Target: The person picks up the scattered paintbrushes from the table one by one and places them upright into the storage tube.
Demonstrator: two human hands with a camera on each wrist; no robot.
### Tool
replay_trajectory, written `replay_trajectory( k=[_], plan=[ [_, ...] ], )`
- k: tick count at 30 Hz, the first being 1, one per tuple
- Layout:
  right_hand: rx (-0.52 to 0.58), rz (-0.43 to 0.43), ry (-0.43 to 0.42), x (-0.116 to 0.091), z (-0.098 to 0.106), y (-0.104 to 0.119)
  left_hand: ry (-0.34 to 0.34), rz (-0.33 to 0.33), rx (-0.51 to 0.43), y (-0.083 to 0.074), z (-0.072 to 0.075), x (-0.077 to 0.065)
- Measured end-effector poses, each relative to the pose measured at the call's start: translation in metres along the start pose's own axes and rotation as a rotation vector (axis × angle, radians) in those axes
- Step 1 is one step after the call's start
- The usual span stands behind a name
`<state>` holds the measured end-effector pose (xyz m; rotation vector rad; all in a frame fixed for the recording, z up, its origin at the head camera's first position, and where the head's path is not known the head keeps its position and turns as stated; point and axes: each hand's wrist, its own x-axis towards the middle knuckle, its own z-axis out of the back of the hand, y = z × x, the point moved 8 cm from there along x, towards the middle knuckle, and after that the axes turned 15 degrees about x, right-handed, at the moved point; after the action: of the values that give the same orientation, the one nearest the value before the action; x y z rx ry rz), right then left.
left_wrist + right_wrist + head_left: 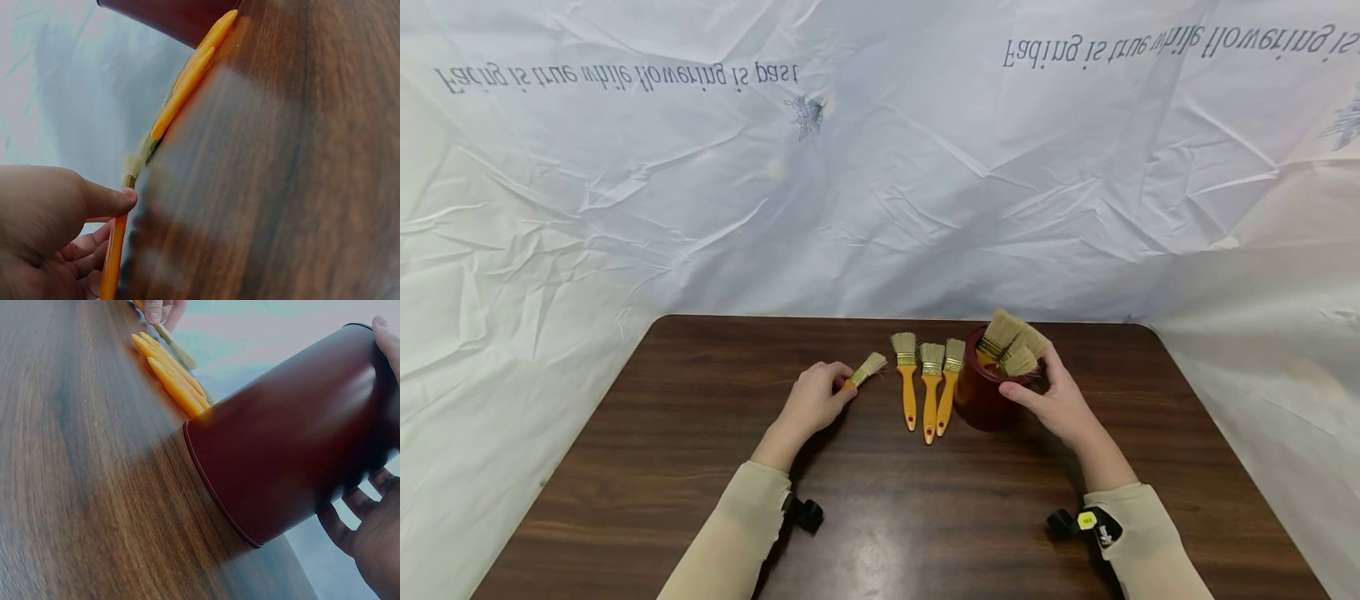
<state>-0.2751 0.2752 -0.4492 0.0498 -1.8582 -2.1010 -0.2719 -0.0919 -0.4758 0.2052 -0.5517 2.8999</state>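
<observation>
My left hand (812, 402) pinches a paintbrush (868, 367) near its metal band, bristles towards the right; in the left wrist view the orange handle (112, 262) runs down past the thumb. Around the upper side of a dark red cylindrical canister (987, 404), my right hand (1062, 407) has its thumb at the near rim and its fingers round the far right side. Three pale-bristled paintbrushes (1000, 332) stand in the canister, bristles up. Between the held brush and the canister, three more paintbrushes (908, 385) lie on the table with their handles towards me.
The dark wood-grain table (880, 492) ends just beyond the canister and the brushes. A white printed sheet (880, 208) hangs behind it and along both sides. Small black cameras (805, 514) are strapped at both wrists.
</observation>
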Motion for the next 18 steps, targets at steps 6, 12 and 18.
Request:
replay_trajectory(
  k=[6,12,18],
  plan=[
    [-0.001,0.003,0.003,0.0,0.0,0.0,-0.064,-0.003,-0.072,-0.001,0.008,0.002],
    [-0.025,0.027,0.007,0.0,0.001,0.0,-0.091,0.045,-0.193,0.003,0.013,0.004],
    [-0.034,0.03,0.006,0.001,0.0,0.0,-0.136,0.083,-0.292,0.005,0.02,0.003]
  ],
)
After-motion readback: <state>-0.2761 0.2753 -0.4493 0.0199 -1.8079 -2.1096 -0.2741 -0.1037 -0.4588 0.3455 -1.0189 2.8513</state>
